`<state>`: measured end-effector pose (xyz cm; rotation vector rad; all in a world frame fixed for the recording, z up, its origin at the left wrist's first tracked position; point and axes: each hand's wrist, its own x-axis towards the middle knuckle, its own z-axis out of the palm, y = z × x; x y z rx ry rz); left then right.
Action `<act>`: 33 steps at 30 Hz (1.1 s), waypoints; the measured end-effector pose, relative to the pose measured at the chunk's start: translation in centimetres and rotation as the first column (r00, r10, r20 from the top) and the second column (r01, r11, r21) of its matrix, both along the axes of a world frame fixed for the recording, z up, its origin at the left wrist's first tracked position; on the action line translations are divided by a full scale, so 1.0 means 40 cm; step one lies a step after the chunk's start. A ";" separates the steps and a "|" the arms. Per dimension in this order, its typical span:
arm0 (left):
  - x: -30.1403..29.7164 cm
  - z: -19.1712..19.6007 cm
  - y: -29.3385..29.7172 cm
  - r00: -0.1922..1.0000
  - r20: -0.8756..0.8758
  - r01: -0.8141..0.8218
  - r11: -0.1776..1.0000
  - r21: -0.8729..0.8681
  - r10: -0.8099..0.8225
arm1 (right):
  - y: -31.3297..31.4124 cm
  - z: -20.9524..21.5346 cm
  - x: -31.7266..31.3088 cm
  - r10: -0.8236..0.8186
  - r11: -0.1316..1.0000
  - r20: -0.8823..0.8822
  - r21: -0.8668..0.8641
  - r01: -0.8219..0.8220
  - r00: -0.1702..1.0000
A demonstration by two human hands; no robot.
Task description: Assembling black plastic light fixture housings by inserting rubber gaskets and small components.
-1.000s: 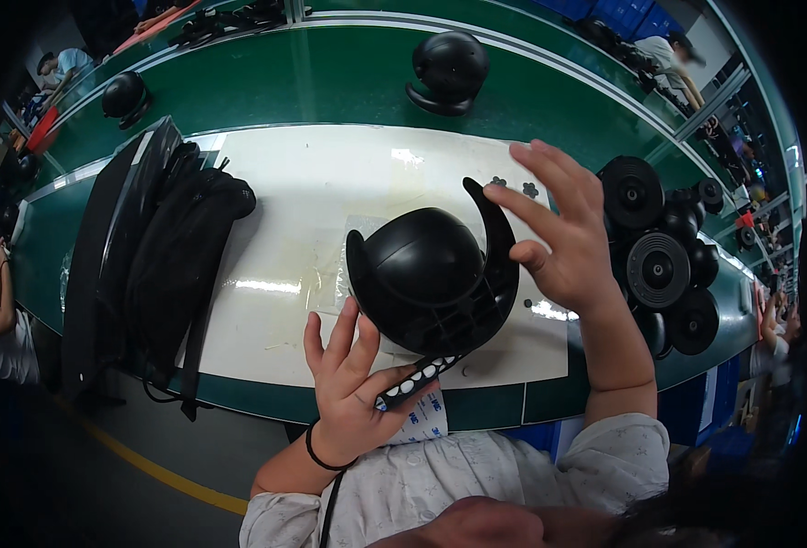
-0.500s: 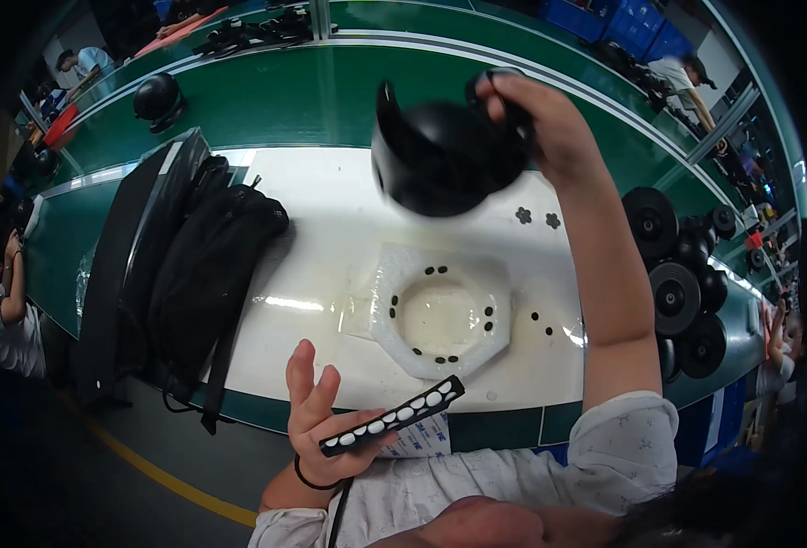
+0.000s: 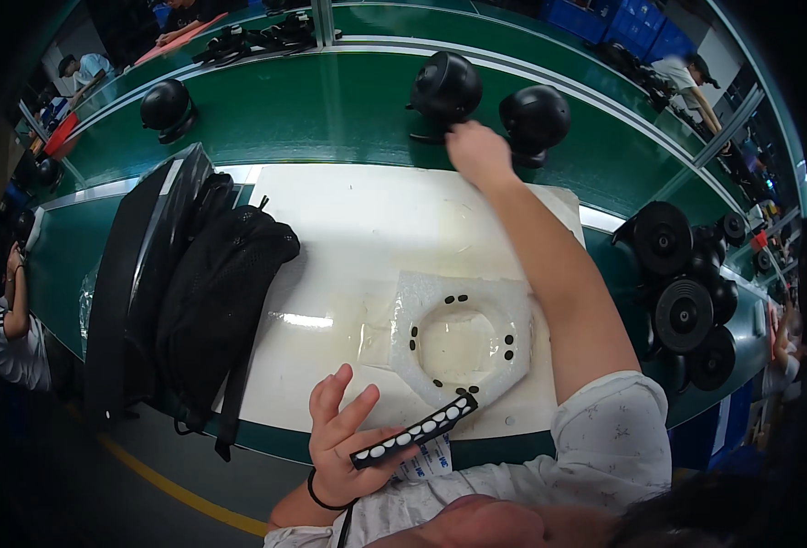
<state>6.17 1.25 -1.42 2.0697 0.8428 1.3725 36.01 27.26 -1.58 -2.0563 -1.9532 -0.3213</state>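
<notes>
My right hand (image 3: 478, 153) reaches far across the white mat (image 3: 348, 237) to the green conveyor belt (image 3: 312, 110) and grips the lower rim of a black dome-shaped helmet shell (image 3: 444, 89). A second black shell (image 3: 534, 121) stands just to its right. My left hand (image 3: 348, 437) is near the table's front edge and holds a black strip with white pads (image 3: 414, 430). A white octagonal ring fixture (image 3: 463, 336) with small black dots lies on the mat between my arms.
A black mesh bag (image 3: 216, 292) and a long black case (image 3: 120, 301) lie at the mat's left. Another black shell (image 3: 166, 105) sits far left on the belt. Round black speaker-like parts (image 3: 682, 306) are stacked at right. Other people work around the edges.
My right hand lifted the black shell off the white ring fixture and carried it away to the green belt. The left hand stayed low, holding the strip.
</notes>
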 end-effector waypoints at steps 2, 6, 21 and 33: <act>0.006 0.004 0.001 1.000 0.018 0.014 1.000 0.004 -0.014 | -0.034 -0.026 0.104 -0.272 0.962 -0.058 -0.042 0.270 0.961; 0.016 0.012 0.005 0.988 0.132 0.088 0.991 -0.100 -0.075 | -0.122 0.027 0.175 -0.257 0.965 0.017 -0.048 0.257 0.966; 0.046 0.104 -0.078 0.871 0.317 0.477 0.796 -0.373 -0.374 | -0.634 0.219 -0.080 -0.025 0.918 -0.995 0.015 -0.397 -0.094; 0.095 0.068 -0.120 0.817 0.570 0.434 0.743 -0.510 -0.087 | -0.793 0.202 -0.114 0.819 0.553 -0.434 0.420 -0.719 0.376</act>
